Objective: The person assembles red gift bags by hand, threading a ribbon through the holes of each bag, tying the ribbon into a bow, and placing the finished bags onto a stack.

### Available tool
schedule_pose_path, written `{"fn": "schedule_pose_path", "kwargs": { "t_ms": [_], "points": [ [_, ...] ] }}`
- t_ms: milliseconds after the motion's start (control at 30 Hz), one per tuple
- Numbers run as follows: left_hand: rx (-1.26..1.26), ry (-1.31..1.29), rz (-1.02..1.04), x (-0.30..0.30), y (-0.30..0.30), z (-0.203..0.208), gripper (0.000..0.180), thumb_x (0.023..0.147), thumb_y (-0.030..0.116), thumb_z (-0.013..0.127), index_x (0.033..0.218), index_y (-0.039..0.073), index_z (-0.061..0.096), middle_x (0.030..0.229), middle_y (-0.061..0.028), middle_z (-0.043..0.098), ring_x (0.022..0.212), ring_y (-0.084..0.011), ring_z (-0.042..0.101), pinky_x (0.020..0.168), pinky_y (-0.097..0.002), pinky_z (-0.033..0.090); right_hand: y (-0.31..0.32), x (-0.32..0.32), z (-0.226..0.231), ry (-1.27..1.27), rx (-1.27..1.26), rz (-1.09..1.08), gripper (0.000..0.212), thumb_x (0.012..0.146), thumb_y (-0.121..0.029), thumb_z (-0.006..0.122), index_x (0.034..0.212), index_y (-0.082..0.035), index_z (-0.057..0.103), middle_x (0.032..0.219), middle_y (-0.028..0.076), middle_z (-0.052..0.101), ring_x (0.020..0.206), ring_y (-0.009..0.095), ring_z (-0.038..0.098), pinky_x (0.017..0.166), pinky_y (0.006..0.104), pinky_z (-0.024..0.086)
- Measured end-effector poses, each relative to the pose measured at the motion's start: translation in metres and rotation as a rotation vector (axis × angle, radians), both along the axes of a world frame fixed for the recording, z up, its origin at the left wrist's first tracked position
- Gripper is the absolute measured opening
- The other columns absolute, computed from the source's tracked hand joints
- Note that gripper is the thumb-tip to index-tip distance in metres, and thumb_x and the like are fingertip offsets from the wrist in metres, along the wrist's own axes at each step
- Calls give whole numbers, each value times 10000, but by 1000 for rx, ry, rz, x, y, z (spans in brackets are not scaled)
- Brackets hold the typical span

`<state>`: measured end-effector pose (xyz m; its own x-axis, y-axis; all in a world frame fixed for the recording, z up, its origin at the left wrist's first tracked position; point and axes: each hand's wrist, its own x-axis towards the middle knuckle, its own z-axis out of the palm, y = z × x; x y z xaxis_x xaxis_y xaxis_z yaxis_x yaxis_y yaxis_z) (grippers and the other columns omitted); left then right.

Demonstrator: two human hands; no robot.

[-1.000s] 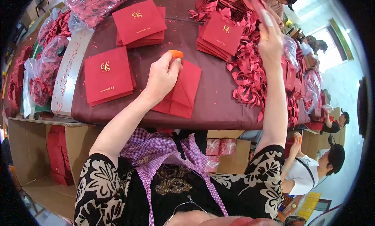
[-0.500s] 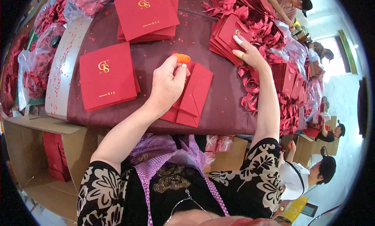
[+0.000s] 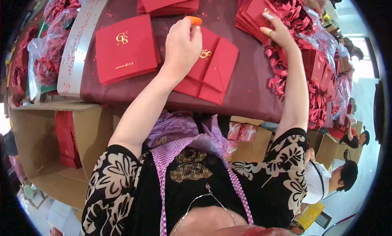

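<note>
Flat on the table in front of me is a red paper bag (image 3: 214, 70) with a gold emblem and a folded flap end. My left hand (image 3: 183, 48) is over its upper left part, fingertips pinched together, an orange finger cover on one; what they hold, if anything, is hidden. To the right, the fingers of my right hand (image 3: 281, 34) rest apart on top of a stack of red bags (image 3: 254, 13). One finger has a white tip and another a yellow band. Red ribbons (image 3: 277, 72) hang and curl beside that stack.
At the left lies a pile of flat red bags (image 3: 126, 50), and another pile (image 3: 171, 1) is farther back. An open cardboard box (image 3: 32, 142) below the table holds red bags. Clear plastic sacks (image 3: 47, 56) of red material stand far left. Other people (image 3: 339, 179) work at the right.
The view has shifted, so the table appears higher and farther right. My left hand has drawn leftward off the bag's emblem, which now shows. My right hand stays on the stack.
</note>
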<state>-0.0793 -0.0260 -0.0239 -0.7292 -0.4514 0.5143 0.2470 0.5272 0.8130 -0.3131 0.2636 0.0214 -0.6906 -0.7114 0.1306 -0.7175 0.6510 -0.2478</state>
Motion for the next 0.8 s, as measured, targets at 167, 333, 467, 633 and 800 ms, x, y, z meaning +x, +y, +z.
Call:
{"fn": "schedule_pose_path", "kwargs": {
  "t_ms": [167, 333, 467, 633, 800],
  "points": [
    [-444, -121, 120, 7, -1, -4, 197, 863, 157, 609, 971, -7, 617, 890, -169, 617, 847, -365, 585, 753, -469, 478, 4, 11, 22, -16, -38, -27, 552, 863, -232, 673, 1359, -70, 491, 1411, 146, 473, 1329, 262, 422, 1106, 339, 316],
    [-640, -254, 142, 16, -1, -9, 287, 825, 285, 676, 863, 8, 611, 867, -162, 596, 834, -316, 584, 732, -435, 478, -4, 47, 38, 47, -205, 37, 481, 914, -156, 606, 1371, -69, 483, 1410, 102, 485, 1339, 220, 409, 1109, 321, 291],
    [-645, -264, 111, 18, -1, -7, 324, 803, 316, 709, 825, 5, 622, 861, -161, 602, 832, -319, 591, 737, -433, 485, 13, 74, 29, 148, -288, -141, 347, 900, -148, 622, 1234, -60, 599, 1230, 144, 616, 1155, 265, 578, 970, 335, 445],
    [-644, -270, 91, 18, 0, -4, 316, 794, 293, 723, 845, 1, 614, 869, -171, 601, 845, -326, 589, 749, -438, 482, 30, 106, 1, 146, -252, -334, 222, 891, -158, 629, 1065, -28, 677, 1054, 163, 684, 1005, 275, 654, 883, 357, 499],
    [-613, -298, 42, 18, 2, -5, 313, 797, 262, 722, 897, -4, 591, 887, -191, 603, 849, -341, 591, 757, -444, 482, 28, 143, -38, 342, 125, -318, 238, 838, -177, 659, 1055, -78, 659, 1079, 89, 662, 1070, 252, 588, 948, 403, 402]
  ]
}}
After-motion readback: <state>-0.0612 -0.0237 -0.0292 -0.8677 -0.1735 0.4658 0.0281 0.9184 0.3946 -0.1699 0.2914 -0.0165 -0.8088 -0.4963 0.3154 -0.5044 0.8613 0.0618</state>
